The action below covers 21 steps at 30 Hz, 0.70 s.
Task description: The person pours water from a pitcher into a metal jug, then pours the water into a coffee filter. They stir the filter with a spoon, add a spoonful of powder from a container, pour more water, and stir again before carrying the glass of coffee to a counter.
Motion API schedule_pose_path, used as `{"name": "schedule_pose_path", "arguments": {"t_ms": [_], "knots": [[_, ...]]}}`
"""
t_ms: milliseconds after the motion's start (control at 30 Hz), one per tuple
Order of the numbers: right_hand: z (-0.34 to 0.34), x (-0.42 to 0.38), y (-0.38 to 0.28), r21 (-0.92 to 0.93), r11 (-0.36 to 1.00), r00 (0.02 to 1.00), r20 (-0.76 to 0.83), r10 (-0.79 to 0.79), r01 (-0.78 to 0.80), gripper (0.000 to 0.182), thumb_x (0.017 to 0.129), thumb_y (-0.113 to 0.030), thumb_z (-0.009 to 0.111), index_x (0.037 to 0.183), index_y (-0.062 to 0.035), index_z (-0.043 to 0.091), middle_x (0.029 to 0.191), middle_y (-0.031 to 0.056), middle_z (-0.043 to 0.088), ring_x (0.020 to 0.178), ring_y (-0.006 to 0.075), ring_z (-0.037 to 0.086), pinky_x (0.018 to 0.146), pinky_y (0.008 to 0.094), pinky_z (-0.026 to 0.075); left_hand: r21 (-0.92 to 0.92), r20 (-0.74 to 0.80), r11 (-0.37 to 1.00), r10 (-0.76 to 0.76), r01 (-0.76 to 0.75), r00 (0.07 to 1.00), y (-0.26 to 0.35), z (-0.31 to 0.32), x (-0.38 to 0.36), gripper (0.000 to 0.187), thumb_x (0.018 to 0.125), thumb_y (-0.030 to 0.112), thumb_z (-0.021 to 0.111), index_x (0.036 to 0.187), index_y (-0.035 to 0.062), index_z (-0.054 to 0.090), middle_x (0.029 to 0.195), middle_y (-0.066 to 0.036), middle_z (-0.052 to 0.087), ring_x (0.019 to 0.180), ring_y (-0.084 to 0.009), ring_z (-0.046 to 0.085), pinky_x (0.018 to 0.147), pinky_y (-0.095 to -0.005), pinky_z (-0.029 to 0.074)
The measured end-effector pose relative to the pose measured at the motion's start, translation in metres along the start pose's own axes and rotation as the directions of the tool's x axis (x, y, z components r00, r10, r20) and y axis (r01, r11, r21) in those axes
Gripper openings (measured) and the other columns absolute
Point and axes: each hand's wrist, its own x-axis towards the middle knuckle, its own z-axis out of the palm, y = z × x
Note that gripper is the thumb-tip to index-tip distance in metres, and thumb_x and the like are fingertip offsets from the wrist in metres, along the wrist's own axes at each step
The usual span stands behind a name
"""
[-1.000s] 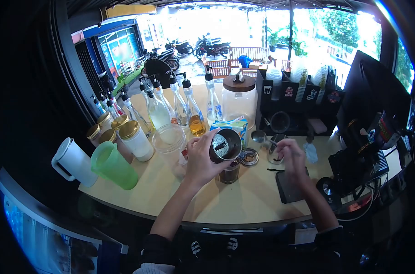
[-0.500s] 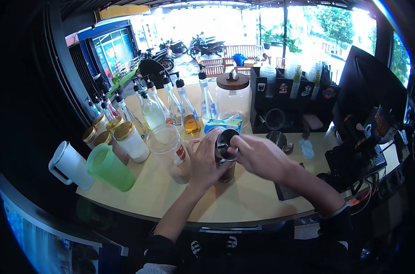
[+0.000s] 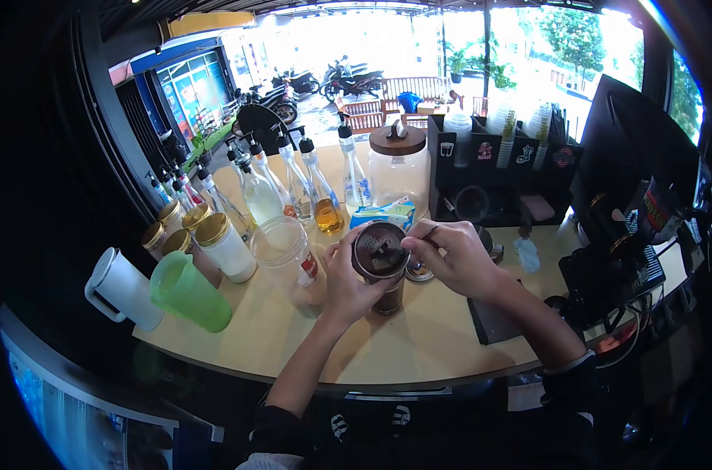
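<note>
My left hand is wrapped around the side of a round, dark-rimmed cup. Dark brown contents with lighter specks show in its mouth, and its brown lower part stands on the counter. At the cup's right rim my right hand has thumb and fingers pinched together; whatever is between them is too small to make out. A shiny round metal piece lies partly hidden behind that hand. Close to my left hand stands a large clear plastic jar with a red label.
Left, a green pitcher, a white pitcher and gold-lidded jars stand together. Pump bottles line the back beside a wooden-lidded glass jar. A black cup organizer and a dark mat are to the right.
My right hand has drawn back from over the cup's mouth to its right rim. The cup's brown inside now shows more fully, and the metal piece behind has come into view.
</note>
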Motion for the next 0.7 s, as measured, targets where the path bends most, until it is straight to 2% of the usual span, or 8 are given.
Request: {"name": "schedule_pose_path", "arguments": {"t_ms": [100, 200, 267, 367, 500, 533, 667, 700], "knots": [[0.000, -0.003, 0.004, 0.071, 0.995, 0.996, 0.061, 0.060, -0.064, 0.016, 0.091, -0.012, 0.059, 0.084, 0.0012, 0.063, 0.065, 0.0095, 0.064, 0.056, 0.0156, 0.063, 0.054, 0.0263, 0.048, -0.080, 0.021, 0.997, -0.021, 0.022, 1.000, -0.004, 0.001, -0.001, 0.086, 0.059, 0.028, 0.086, 0.129, 0.0080, 0.042, 0.121, -0.009, 0.056, 0.115, -0.0310, 0.047, 0.101, -0.0419, 0.034], [0.001, -0.004, 0.007, 0.040, 0.999, 0.999, -0.034, 0.036, -0.035, 0.016, 0.092, -0.011, 0.057, 0.084, 0.0013, 0.063, 0.065, 0.0074, 0.064, 0.056, 0.0124, 0.062, 0.053, 0.0250, 0.048, -0.157, 0.031, 0.986, -0.059, 0.063, 0.998, -0.013, 0.006, -0.004, 0.087, 0.059, 0.026, 0.087, 0.129, 0.0078, 0.040, 0.124, -0.011, 0.052, 0.115, -0.0303, 0.048, 0.101, -0.0409, 0.037], [0.003, -0.005, 0.001, 0.150, 0.986, 0.997, 0.014, 0.070, -0.072, 0.016, 0.093, -0.010, 0.056, 0.085, 0.0019, 0.063, 0.065, 0.0068, 0.064, 0.055, 0.0098, 0.061, 0.052, 0.0236, 0.048, -0.186, 0.026, 0.981, -0.044, 0.048, 0.999, -0.010, 0.005, -0.003, 0.086, 0.059, 0.024, 0.087, 0.129, 0.0075, 0.039, 0.125, -0.012, 0.051, 0.116, -0.0291, 0.048, 0.101, -0.0395, 0.038], [0.009, -0.009, 0.004, 0.048, 0.998, 0.995, -0.088, 0.049, -0.045, 0.017, 0.095, -0.009, 0.053, 0.087, 0.0025, 0.063, 0.065, 0.0064, 0.064, 0.055, 0.0077, 0.060, 0.052, 0.0224, 0.047, -0.272, 0.010, 0.962, -0.016, 0.018, 1.000, -0.004, 0.004, -0.002, 0.085, 0.059, 0.021, 0.088, 0.127, 0.0068, 0.039, 0.127, -0.013, 0.048, 0.117, -0.0260, 0.050, 0.100, -0.0371, 0.040], [0.017, -0.010, 0.003, 0.254, 0.949, 0.974, -0.073, 0.213, -0.188, 0.019, 0.097, -0.011, 0.050, 0.090, 0.0036, 0.061, 0.065, 0.0049, 0.064, 0.055, 0.0044, 0.057, 0.050, 0.0209, 0.045, -0.351, -0.003, 0.936, 0.004, -0.005, 1.000, 0.000, 0.005, -0.001, 0.084, 0.059, 0.017, 0.088, 0.126, 0.0066, 0.037, 0.127, -0.011, 0.048, 0.118, -0.0213, 0.050, 0.101, -0.0343, 0.041], [0.018, -0.011, -0.001, 0.237, 0.949, 0.972, -0.061, 0.228, -0.207, 0.021, 0.097, -0.011, 0.049, 0.087, 0.0041, 0.061, 0.066, 0.0052, 0.064, 0.056, 0.0033, 0.057, 0.051, 0.0205, 0.045, -0.350, -0.004, 0.937, 0.006, -0.007, 1.000, 0.000, 0.004, -0.001, 0.084, 0.059, 0.017, 0.088, 0.126, 0.0066, 0.037, 0.127, -0.011, 0.048, 0.118, -0.0213, 0.050, 0.101, -0.0343, 0.041], [0.017, -0.011, -0.005, 0.218, 0.952, 0.965, -0.100, 0.243, -0.217, 0.019, 0.097, -0.010, 0.049, 0.089, 0.0043, 0.060, 0.068, 0.0064, 0.065, 0.057, 0.0032, 0.056, 0.052, 0.0205, 0.046, -0.375, -0.003, 0.926, 0.028, -0.027, 1.000, -0.006, 0.007, -0.003, 0.085, 0.060, 0.015, 0.088, 0.126, 0.0065, 0.035, 0.127, -0.011, 0.048, 0.118, -0.0217, 0.050, 0.102, -0.0348, 0.040], [0.020, -0.009, -0.007, 0.290, 0.929, 0.957, -0.107, 0.270, -0.230, 0.016, 0.096, -0.010, 0.050, 0.090, 0.0022, 0.057, 0.065, 0.0086, 0.064, 0.057, 0.0109, 0.061, 0.052, 0.0244, 0.048, -0.388, -0.007, 0.921, 0.037, -0.037, 0.999, -0.007, 0.009, -0.003, 0.085, 0.060, 0.014, 0.087, 0.126, 0.0064, 0.035, 0.126, -0.012, 0.047, 0.118, -0.0221, 0.050, 0.102, -0.0349, 0.040]]}}
